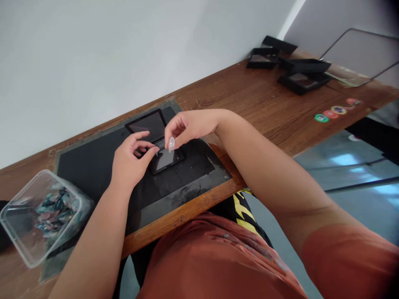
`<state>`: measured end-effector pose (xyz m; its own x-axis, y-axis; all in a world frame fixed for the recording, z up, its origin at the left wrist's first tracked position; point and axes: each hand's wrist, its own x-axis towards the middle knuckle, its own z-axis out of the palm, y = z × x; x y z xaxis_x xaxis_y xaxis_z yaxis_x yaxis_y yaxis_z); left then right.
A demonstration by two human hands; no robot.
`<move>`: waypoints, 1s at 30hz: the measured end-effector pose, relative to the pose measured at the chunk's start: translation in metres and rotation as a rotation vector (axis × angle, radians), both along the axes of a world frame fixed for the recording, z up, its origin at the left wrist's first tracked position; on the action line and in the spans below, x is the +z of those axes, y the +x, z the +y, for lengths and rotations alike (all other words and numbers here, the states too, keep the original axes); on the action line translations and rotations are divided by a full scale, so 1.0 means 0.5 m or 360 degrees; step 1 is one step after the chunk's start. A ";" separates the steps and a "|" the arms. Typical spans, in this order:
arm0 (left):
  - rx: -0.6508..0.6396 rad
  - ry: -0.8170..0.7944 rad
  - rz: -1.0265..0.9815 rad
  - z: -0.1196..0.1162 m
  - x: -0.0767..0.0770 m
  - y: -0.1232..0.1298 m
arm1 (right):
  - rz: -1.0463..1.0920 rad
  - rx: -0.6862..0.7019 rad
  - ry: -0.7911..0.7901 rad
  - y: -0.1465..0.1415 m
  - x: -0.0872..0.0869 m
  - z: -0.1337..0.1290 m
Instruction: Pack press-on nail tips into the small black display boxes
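Note:
A flat black case (pixel 166 161) with a clear window lies opened on the dark mat, its hinged lid (pixel 146 124) leaning back behind it. My right hand (pixel 183 128) is above the case, fingers pinched on a small clear oval piece (pixel 171 143); its exact kind is not plain. At the left edge of the case, my left hand (pixel 131 158) has its index finger stretched out and its thumb tip by the window. A tiny bluish spot shows under that thumb, too small to name.
A clear plastic tub (pixel 23 245) of teal and pink pieces (pixel 57 211) stands tilted at left. The dark mat (pixel 93 162) covers part of the wooden table (pixel 237 99). Several black cases (pixel 305 81) and round coloured badges (pixel 331 113) lie at right. A wall rises behind.

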<state>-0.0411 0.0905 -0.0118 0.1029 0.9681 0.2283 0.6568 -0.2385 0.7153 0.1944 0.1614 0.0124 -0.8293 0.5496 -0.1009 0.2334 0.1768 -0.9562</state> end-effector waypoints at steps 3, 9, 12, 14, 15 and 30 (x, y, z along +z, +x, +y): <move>-0.0015 0.0022 0.0011 0.001 -0.005 -0.003 | 0.0112 0.0017 -0.0068 0.000 -0.002 0.001; -0.0056 0.0225 0.0123 -0.026 0.014 -0.005 | 0.0188 0.0048 -0.0114 -0.008 -0.013 0.004; -0.0195 0.0445 0.0185 -0.048 0.029 -0.001 | 0.0219 0.0110 -0.0145 -0.015 -0.020 0.004; -0.0300 0.0566 0.0223 -0.057 0.034 0.004 | 0.0218 0.0139 -0.0151 -0.020 -0.023 0.001; -0.0342 0.0615 0.0240 -0.059 0.035 0.007 | 0.0217 0.0148 -0.0151 -0.022 -0.024 -0.001; -0.0420 0.0718 0.0366 -0.056 0.027 0.019 | 0.0138 0.0166 -0.0145 -0.032 -0.011 -0.018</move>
<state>-0.0318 0.0626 0.0017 0.4240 0.7149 0.5560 0.6605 -0.6641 0.3503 0.1784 0.1522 0.0069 -0.8892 0.4519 -0.0719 0.1343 0.1075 -0.9851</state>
